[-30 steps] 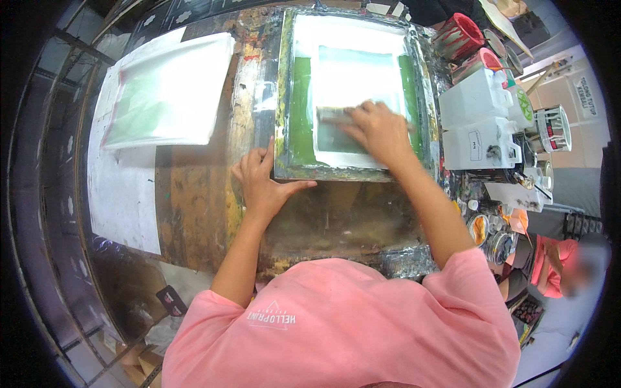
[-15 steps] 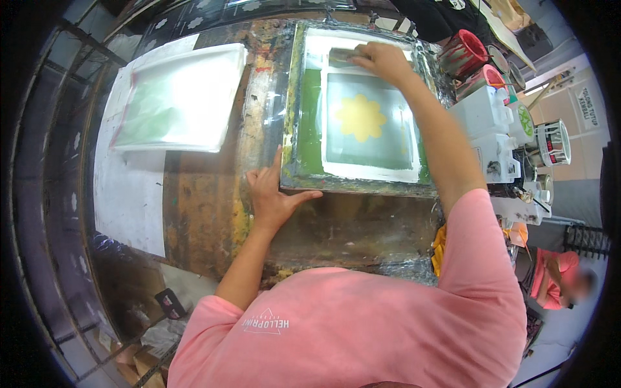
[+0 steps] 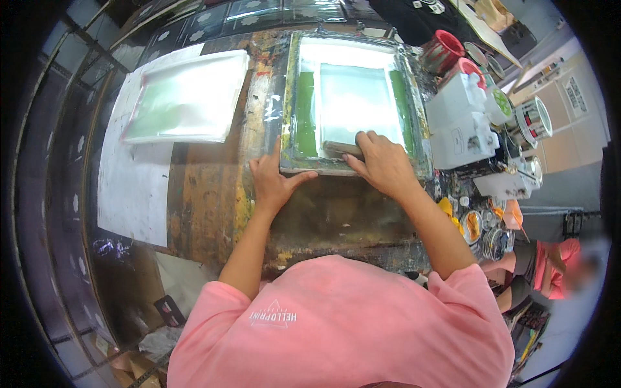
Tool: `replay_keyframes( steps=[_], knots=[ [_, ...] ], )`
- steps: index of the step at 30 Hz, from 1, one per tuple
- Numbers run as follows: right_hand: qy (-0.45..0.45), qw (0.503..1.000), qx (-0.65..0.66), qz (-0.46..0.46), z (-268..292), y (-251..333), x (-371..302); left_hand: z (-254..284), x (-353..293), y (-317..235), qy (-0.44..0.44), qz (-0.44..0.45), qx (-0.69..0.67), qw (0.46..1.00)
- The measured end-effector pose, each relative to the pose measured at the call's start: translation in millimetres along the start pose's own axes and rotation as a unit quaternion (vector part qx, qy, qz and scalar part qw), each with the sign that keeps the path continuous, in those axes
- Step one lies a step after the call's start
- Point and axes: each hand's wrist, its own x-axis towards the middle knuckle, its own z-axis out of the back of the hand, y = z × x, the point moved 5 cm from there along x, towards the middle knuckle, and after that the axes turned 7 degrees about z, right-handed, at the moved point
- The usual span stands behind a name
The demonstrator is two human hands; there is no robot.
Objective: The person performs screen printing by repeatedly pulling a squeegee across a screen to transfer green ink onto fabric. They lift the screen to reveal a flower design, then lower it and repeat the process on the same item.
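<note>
A screen printing frame [image 3: 419, 145] lies flat on the stained worktable, with green strips along both sides of its mesh and a pale panel in the middle. My right hand [image 3: 386, 165] is closed round a squeegee [image 3: 341, 149], which rests across the near end of the mesh. At the frame's near left corner is my left hand [image 3: 272, 184], its thumb along the near edge and its forefinger along the left edge. Those two fingers are spread wide, and nothing is in the hand. Left of the frame sits a stack of clear plastic sheets [image 3: 187, 97].
White paper [image 3: 132, 200] lies under the stack. Red-stained paint cans [image 3: 443, 52], white jugs [image 3: 462, 97] and open tins [image 3: 495, 242] crowd the right side. A person [image 3: 553, 268] in a pink shirt is at the far right. Metal rack bars [image 3: 39, 161] run along the left.
My right hand has drawn the squeegee from the mesh's far end to its near end. The yellow flower shape seen through the mesh no longer shows. My left hand stays at the corner.
</note>
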Motion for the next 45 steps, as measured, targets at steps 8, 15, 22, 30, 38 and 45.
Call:
replay_keyframes(
  steps=[8,15,22,30,38,45],
  knots=[
    [-0.165,0.977,-0.128,0.036,78,22,10,23,35,-45,-0.062,0.06,-0.411,0.907],
    [-0.299,0.941,-0.139,0.073,165,-7,82,33,60,-69,-0.046,-0.053,-0.15,0.986],
    [-0.296,0.951,-0.085,0.038,198,-24,114,-27,-12,-24,0.096,0.027,0.31,0.945],
    [-0.275,0.958,-0.081,0.018,203,-30,128,-28,8,-32,0.124,0.086,0.265,0.952],
    [-0.266,0.961,-0.074,0.009,209,-35,129,-26,4,-52,0.077,0.065,0.214,0.972],
    [-0.235,0.97,-0.064,0.011,209,-38,154,30,69,-72,-0.069,0.131,-0.078,0.986]
  ],
)
